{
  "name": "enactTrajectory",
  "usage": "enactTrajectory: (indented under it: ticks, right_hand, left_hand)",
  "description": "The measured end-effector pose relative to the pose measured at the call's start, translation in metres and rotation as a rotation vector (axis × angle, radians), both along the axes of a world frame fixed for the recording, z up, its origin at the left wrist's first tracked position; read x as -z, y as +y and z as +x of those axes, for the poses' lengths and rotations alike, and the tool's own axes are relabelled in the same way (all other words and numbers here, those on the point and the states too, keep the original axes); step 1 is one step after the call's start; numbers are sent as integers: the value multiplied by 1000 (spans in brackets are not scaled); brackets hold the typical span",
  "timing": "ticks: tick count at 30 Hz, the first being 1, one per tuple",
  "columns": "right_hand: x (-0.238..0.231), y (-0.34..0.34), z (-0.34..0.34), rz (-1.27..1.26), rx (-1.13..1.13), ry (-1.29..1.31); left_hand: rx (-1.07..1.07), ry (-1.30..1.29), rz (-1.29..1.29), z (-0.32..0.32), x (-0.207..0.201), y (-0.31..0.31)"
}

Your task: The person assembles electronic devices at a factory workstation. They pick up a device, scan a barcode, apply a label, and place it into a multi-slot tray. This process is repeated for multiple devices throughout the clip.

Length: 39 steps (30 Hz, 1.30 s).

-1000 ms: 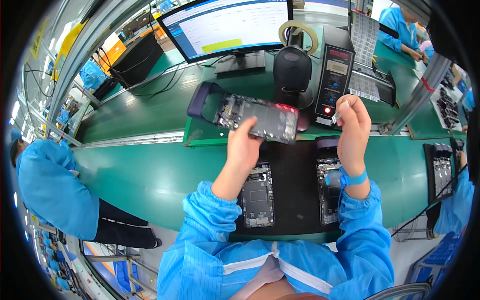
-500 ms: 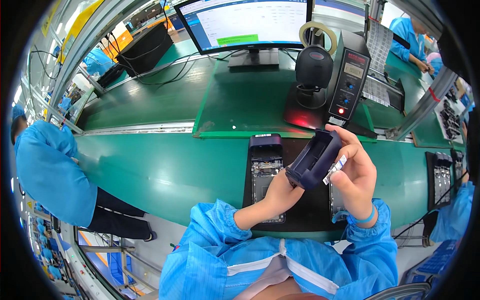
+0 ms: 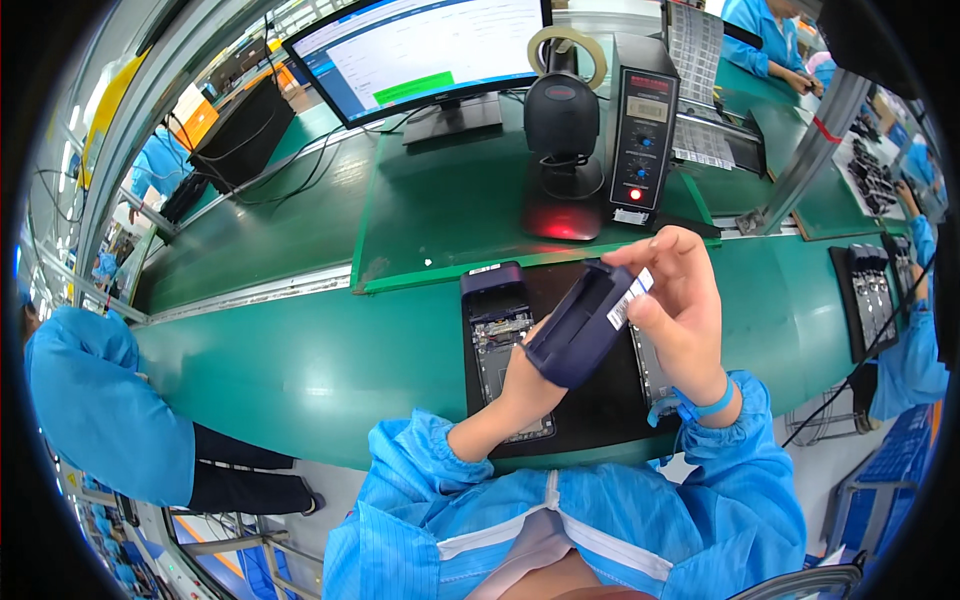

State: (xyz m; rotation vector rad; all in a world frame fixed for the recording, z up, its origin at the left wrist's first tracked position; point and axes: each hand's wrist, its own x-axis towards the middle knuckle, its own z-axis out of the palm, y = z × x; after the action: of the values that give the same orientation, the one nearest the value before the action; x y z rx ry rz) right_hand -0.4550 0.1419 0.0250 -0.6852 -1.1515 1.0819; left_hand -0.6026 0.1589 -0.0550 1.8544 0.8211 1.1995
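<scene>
A dark, hollow plastic housing (image 3: 568,350) is tilted above the black mat, its open side facing up. My left hand (image 3: 530,392) is closed around its lower end, the fingers hidden beneath. A white printed label (image 3: 630,298) lies against the housing's right side. My right hand (image 3: 682,305) pinches that label at its edge with the thumb, while its other fingers curve behind the housing's far end. On the mat (image 3: 590,425) to the left lies an opened handheld device (image 3: 496,345) with bare circuitry. A second device (image 3: 650,362) sits partly hidden under my right hand.
Behind the mat stand a barcode scanner (image 3: 562,120) casting red light, a tape roll (image 3: 596,58), a control box (image 3: 642,135) and a monitor (image 3: 430,55). Label strips (image 3: 695,75) hang at the right. A person in blue (image 3: 95,400) stands left; more devices (image 3: 872,290) lie far right.
My view has shifted, so the bench things appear further left. The label now sits flatter along the housing's side, and the housing has turned slightly in my hands.
</scene>
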Motion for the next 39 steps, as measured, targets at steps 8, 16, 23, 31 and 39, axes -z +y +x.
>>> enactTrajectory:
  ticks: [8,16,23,31,39]
  right_hand:
    - [13,-25,15,20,143,11]
    - [0,-21,-1,33,35,-71]
    - [4,-20,0,580,527,-1086]
    - [70,-50,34,-215,543,-1205]
    - [112,-67,33,-219,625,-1286]
  left_hand:
    - [106,-174,-567,1,8,-17]
    - [115,-49,-271,5,-6,-30]
    - [153,-108,-304,1,-1,-27]
    - [242,-356,-828,2,30,-9]
    - [212,-252,-939,6,37,2]
